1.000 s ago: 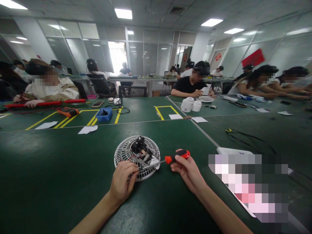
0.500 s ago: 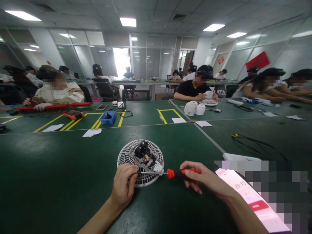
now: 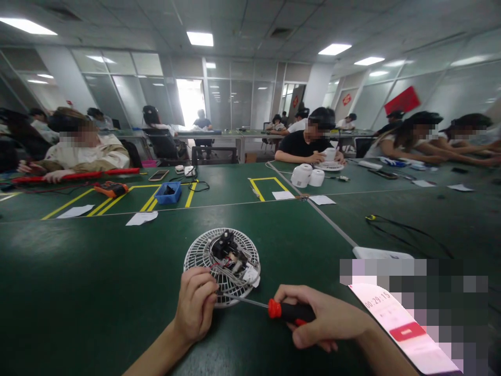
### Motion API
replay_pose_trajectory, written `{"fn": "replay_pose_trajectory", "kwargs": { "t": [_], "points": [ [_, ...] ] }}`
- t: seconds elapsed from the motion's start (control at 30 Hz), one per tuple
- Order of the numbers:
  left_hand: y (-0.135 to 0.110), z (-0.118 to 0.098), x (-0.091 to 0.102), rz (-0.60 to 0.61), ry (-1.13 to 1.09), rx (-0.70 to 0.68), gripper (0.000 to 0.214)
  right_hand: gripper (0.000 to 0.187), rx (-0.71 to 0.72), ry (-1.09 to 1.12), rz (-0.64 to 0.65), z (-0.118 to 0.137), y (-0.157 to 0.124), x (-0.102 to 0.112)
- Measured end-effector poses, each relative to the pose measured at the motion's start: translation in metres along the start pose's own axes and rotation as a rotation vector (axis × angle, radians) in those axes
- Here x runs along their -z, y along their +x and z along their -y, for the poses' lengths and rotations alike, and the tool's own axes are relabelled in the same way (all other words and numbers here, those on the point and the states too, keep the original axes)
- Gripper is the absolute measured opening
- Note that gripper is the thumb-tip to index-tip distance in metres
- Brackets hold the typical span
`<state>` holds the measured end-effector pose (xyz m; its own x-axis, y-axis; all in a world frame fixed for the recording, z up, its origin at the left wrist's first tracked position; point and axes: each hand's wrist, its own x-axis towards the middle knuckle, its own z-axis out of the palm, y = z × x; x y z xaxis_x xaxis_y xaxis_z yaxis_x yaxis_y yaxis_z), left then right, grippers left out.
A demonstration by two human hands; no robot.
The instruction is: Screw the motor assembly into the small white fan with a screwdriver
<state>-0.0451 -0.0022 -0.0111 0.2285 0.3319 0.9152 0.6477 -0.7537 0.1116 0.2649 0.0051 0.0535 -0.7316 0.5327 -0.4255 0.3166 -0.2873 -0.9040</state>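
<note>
A round white fan grille (image 3: 195, 254) lies on the green table, with a black motor and bare wiring (image 3: 230, 256) on top of it. Wrapped around a red-and-black screwdriver (image 3: 291, 312), my right hand (image 3: 324, 316) is closed. The thin shaft points left over the grille's near edge, its tip close to my left fingertips. My left hand (image 3: 197, 303) is pinched at the near left of the grille; whatever small thing its fingers hold is hidden. A white plastic part (image 3: 251, 273) sits at the right of the wiring.
To my right lies a lit phone (image 3: 391, 318) beside a white object (image 3: 381, 253) and a black cable (image 3: 407, 235). Beyond are a blue bin (image 3: 168, 193), paper slips and white housings (image 3: 302, 175). A person in black (image 3: 301, 148) works across the table.
The screwdriver's handle has dropped toward me with my right hand, so its shaft now slants up to the left. My left hand stays pinched near the tip. The view has shifted slightly.
</note>
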Motion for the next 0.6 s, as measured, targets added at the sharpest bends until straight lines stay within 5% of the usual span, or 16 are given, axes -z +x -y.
{"fn": "replay_pose_trajectory", "kwargs": {
  "t": [0.3, 0.47, 0.6],
  "points": [
    [0.024, 0.005, -0.01, 0.008, 0.043, 0.026, 0.016, 0.03, 0.213, -0.054, -0.223, 0.003, 0.007, -0.001],
    [0.032, 0.002, -0.018, 0.047, 0.105, 0.09, 0.017, 0.063, 0.19, -0.009, -0.351, 0.004, 0.004, 0.002],
    [0.037, 0.0, -0.021, 0.039, 0.112, 0.132, 0.015, 0.041, 0.171, 0.03, -0.348, 0.003, 0.004, 0.002]
  ]
}}
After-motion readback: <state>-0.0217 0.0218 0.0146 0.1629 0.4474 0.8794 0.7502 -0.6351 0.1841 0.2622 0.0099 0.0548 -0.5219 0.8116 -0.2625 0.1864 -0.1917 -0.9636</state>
